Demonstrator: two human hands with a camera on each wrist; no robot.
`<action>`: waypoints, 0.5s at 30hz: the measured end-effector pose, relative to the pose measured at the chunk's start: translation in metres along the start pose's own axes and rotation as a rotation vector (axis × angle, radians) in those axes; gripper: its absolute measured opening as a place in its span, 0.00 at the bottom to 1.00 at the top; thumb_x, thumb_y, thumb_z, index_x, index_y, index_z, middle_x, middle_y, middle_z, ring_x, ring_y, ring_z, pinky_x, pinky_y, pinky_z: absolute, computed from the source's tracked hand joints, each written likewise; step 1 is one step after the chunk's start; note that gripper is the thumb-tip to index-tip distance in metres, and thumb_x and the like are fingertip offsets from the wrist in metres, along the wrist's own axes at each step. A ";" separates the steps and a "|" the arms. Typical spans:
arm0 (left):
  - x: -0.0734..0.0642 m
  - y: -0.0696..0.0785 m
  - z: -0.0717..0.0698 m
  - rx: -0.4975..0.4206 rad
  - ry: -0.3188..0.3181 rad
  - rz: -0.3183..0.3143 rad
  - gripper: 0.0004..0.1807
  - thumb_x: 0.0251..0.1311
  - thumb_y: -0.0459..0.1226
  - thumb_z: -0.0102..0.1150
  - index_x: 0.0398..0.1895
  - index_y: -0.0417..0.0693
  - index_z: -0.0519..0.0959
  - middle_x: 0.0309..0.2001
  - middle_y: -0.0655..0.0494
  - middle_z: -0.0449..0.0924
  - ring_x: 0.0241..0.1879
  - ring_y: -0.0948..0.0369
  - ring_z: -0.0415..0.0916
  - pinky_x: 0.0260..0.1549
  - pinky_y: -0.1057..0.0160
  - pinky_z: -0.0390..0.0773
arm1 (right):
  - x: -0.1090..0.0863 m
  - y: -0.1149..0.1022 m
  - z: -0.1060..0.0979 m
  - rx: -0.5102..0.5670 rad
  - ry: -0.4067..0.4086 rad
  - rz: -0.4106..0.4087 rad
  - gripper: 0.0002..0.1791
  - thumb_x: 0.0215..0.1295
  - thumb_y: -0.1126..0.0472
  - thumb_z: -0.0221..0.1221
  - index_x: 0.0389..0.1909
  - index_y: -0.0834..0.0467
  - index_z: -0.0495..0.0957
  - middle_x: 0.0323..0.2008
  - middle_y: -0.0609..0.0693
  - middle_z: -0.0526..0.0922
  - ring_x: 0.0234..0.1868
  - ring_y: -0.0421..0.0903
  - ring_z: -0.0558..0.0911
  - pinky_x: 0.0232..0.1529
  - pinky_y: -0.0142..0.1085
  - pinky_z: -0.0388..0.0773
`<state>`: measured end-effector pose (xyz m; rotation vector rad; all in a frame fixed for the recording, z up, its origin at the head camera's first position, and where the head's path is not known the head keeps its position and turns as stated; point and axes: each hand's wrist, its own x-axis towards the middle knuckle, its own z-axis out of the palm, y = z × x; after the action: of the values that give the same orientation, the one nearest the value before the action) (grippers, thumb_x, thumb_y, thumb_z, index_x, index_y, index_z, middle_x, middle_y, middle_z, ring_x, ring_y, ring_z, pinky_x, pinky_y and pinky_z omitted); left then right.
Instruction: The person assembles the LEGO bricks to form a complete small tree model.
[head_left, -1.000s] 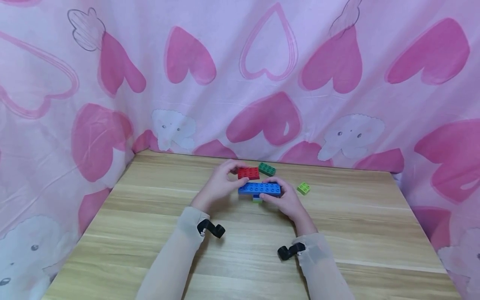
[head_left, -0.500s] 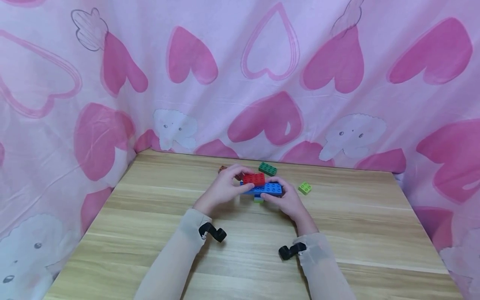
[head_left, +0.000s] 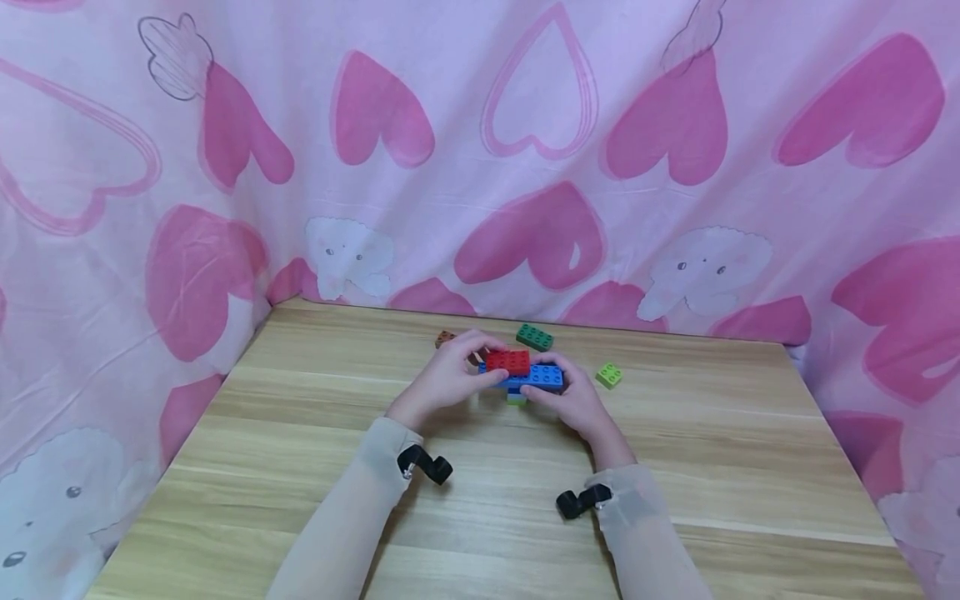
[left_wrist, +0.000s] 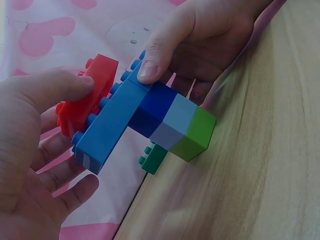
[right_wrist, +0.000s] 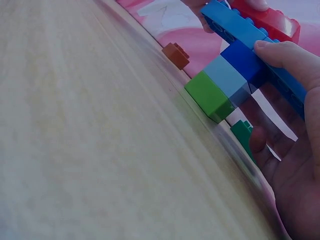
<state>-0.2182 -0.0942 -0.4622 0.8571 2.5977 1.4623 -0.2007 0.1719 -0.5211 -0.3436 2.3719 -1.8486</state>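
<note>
My left hand (head_left: 452, 377) pinches a red building brick (left_wrist: 95, 92) between thumb and fingers, right over the studs of a long blue brick (left_wrist: 112, 127). In the left wrist view the red brick is slightly tilted, and whether it is pressed onto the studs I cannot tell. My right hand (head_left: 572, 400) grips the right end of the long blue brick. Beneath that brick is a column: a dark blue brick (right_wrist: 245, 62), a light blue brick (right_wrist: 226, 77) and a lime green brick (right_wrist: 209, 97) at the bottom, on or close to the table.
A dark green brick (head_left: 535, 337) lies near the table's back edge, and a small lime brick (head_left: 609, 376) lies to the right. Partly behind my left hand is a brown brick (head_left: 445, 338). A pink heart-patterned curtain (head_left: 525, 233) borders the wooden table (head_left: 495, 533).
My left hand has brought the red brick right and nearer, from behind the long blue brick to over its left part. The brown brick has come into view. My right hand keeps its grip.
</note>
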 end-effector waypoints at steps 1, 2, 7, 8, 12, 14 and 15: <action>0.000 0.000 0.000 0.003 -0.003 0.000 0.21 0.70 0.45 0.75 0.64 0.54 0.86 0.55 0.61 0.82 0.53 0.58 0.77 0.51 0.54 0.85 | 0.000 0.000 0.000 0.001 0.000 0.004 0.29 0.70 0.50 0.76 0.67 0.48 0.78 0.71 0.56 0.77 0.68 0.62 0.77 0.70 0.61 0.76; 0.000 0.000 0.000 0.005 -0.008 0.001 0.22 0.70 0.45 0.75 0.64 0.53 0.86 0.56 0.61 0.82 0.54 0.58 0.77 0.50 0.54 0.85 | 0.000 0.000 0.000 0.003 -0.002 0.008 0.29 0.70 0.50 0.76 0.67 0.48 0.78 0.71 0.56 0.77 0.69 0.62 0.77 0.70 0.61 0.76; 0.000 -0.001 0.001 0.008 -0.019 0.007 0.23 0.70 0.45 0.75 0.64 0.50 0.85 0.58 0.61 0.82 0.54 0.58 0.77 0.50 0.55 0.84 | 0.001 0.000 0.001 0.001 -0.005 0.028 0.30 0.69 0.48 0.76 0.68 0.48 0.78 0.72 0.57 0.76 0.69 0.62 0.77 0.71 0.61 0.75; 0.000 -0.001 0.001 0.007 -0.020 0.007 0.23 0.70 0.45 0.75 0.64 0.50 0.85 0.59 0.61 0.82 0.55 0.58 0.76 0.50 0.55 0.84 | 0.001 0.000 0.001 -0.001 -0.004 0.031 0.30 0.69 0.48 0.76 0.67 0.48 0.78 0.72 0.57 0.76 0.69 0.62 0.77 0.70 0.61 0.75; 0.000 -0.001 0.001 0.009 -0.027 0.009 0.22 0.70 0.45 0.75 0.64 0.51 0.85 0.59 0.61 0.82 0.55 0.58 0.76 0.51 0.54 0.84 | 0.001 0.000 0.001 0.000 0.002 0.038 0.30 0.69 0.48 0.76 0.67 0.47 0.78 0.71 0.57 0.76 0.68 0.62 0.77 0.70 0.61 0.76; 0.000 0.000 0.000 0.014 -0.032 0.006 0.22 0.70 0.45 0.75 0.65 0.51 0.85 0.59 0.61 0.82 0.55 0.58 0.76 0.51 0.54 0.84 | 0.001 0.000 0.001 0.002 0.001 0.041 0.30 0.69 0.48 0.76 0.67 0.48 0.78 0.71 0.57 0.76 0.68 0.62 0.77 0.70 0.60 0.76; 0.000 0.000 0.000 0.015 -0.034 0.004 0.22 0.70 0.45 0.75 0.65 0.51 0.85 0.59 0.61 0.82 0.55 0.58 0.76 0.51 0.55 0.84 | 0.001 0.000 0.001 0.005 0.001 0.042 0.30 0.69 0.48 0.76 0.67 0.48 0.78 0.71 0.57 0.76 0.68 0.62 0.77 0.70 0.60 0.76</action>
<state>-0.2181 -0.0939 -0.4622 0.8820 2.5875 1.4180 -0.2011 0.1710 -0.5213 -0.2906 2.3563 -1.8360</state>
